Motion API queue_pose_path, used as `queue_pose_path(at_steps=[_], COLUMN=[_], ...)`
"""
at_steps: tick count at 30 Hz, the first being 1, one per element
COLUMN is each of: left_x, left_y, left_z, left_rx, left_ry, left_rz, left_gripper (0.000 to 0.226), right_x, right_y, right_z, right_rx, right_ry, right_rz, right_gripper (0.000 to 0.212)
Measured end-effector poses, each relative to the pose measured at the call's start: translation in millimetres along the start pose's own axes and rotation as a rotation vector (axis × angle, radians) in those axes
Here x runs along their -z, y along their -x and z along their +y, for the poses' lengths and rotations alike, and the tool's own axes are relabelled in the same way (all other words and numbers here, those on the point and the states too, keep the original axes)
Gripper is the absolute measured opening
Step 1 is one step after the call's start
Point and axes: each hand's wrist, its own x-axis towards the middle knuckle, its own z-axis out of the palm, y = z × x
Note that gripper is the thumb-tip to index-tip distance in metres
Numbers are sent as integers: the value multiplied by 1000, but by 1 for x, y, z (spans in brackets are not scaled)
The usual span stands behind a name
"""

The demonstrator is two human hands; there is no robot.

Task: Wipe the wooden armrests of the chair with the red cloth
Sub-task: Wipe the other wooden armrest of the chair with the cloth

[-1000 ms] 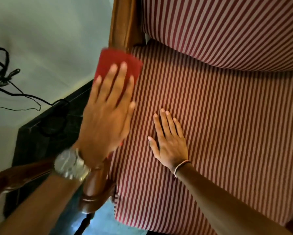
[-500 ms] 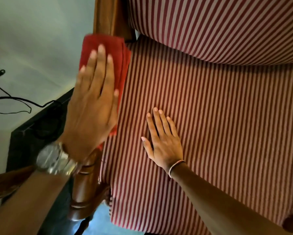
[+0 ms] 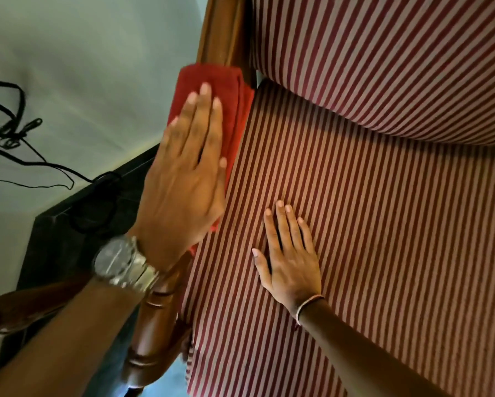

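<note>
Armrest (image 3: 226, 30) mostly hidden under red cloth (image 3: 212, 81), left hand (image 3: 183, 181) flat on it

Black cables (image 3: 25, 156) trail across a pale wall (image 3: 83, 53) at far left, above a dark ledge (image 3: 68, 230).

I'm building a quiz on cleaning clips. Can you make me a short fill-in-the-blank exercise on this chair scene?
1. The left hand presses the ____ cloth flat on the wooden armrest.
2. The right hand lies flat on the ____ seat cushion.
3. The left wrist wears a silver ____.
4. Black cables lie to the ____ of the chair.

Missing words: red; striped; watch; left
</note>
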Motion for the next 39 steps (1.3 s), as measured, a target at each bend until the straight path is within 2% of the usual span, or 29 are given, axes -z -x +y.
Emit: queue_pose_path(at_steps=[3,9,17,22,24,31,35,37,39], left_x=[-4,-11,0,-11,-12,0,-8,-12,-13], left_y=[5,100,-9,101,121,0,82,123,116], left_z=[2,5,4,7,3,2,3,3,-4], left_rx=[25,11,26,37,6,18,19,-43,-98], left_ry=[-3,-71,-9,-71,-93,-26,-69,-102,-139], left_rz=[15,-70,7,-61,-86,-10,-46,-87,-77], left_gripper=[62,63,64,63,64,63,63,68,68], right_x=[0,1,5,5,3,1,0,-2,-4], right_y=[0,0,0,4,3,1,3,2,2], right_z=[1,-2,-2,0,-1,-1,0,0,-2], right_rx=[5,-7,-6,-2,-5,-6,1,-16,-20], right_ry=[-11,3,5,0,-3,-27,-36,-29,-23], right_rz=[8,-1,-12,-6,0,-18,-19,-13,-4], right_gripper=[69,69,69,70,70,70,71,71,71])
